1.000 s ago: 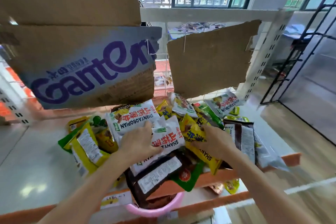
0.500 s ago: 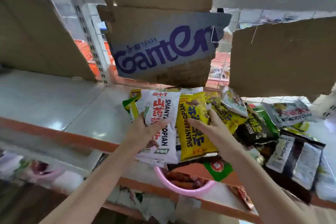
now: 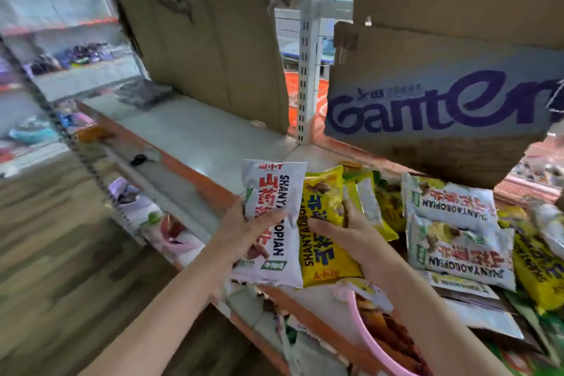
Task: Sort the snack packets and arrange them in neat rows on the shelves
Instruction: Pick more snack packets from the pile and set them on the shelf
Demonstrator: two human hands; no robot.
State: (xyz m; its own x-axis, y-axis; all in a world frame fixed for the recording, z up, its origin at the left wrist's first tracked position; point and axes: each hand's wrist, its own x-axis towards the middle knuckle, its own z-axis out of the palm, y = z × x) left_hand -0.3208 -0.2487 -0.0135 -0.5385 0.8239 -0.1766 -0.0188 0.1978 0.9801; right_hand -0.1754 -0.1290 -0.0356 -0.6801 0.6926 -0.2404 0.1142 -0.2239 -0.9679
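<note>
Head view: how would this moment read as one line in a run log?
left hand: holds white packet | right hand: holds yellow packet | pile: unsorted on shelf

A torn cardboard sheet (image 3: 210,58) fills the upper centre; a printed carton (image 3: 439,101) hangs upper right; a pink basket (image 3: 370,342) sits lower right.

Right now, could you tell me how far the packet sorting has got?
Barely begun: no neat row shows yet. The left hand grips a white packet and the right hand a yellow packet. The mixed pile is unsorted; the shelf to its left awaits rows.
</note>
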